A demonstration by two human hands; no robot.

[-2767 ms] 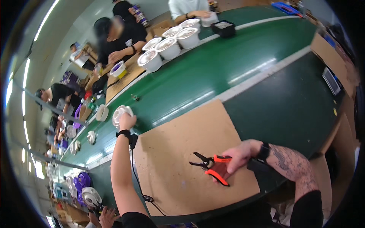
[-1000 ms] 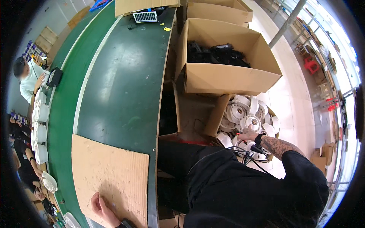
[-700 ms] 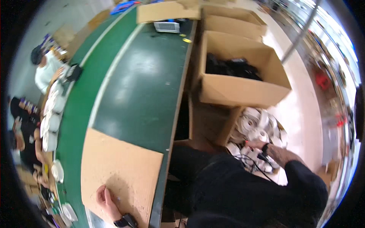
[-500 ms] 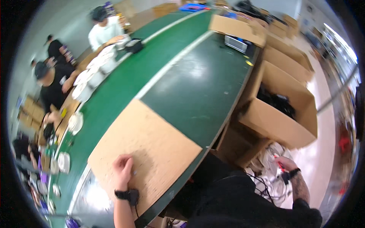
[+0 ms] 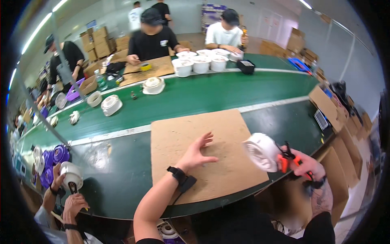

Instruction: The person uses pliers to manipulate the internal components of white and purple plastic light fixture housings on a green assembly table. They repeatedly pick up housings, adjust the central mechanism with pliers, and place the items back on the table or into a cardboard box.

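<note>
My left hand (image 5: 198, 153) is open above a flat cardboard sheet (image 5: 178, 130), its fingers spread and nothing in it. To its right, my right hand (image 5: 307, 164) is closed around pliers (image 5: 286, 159) with orange-red handles and black parts. Right at the pliers' front sits a round white plastic housing (image 5: 263, 152), blurred by motion and raised over the sheet's right edge. A dark piece, perhaps a cord, shows between the housing and the pliers; how the housing is held cannot be made out.
A green conveyor belt (image 5: 195, 94) crosses beyond the sheet, carrying white housings (image 5: 153, 85). Opposite, people work beside white round pots (image 5: 201, 64). At lower left a co-worker's hands hold another white housing (image 5: 71, 175) near purple parts (image 5: 48, 171). Cardboard boxes (image 5: 343, 152) stand right.
My right hand has come up from the pile of white parts beside the table, bringing a white housing over the sheet. My left hand has opened from its curl. The view has swung left.
</note>
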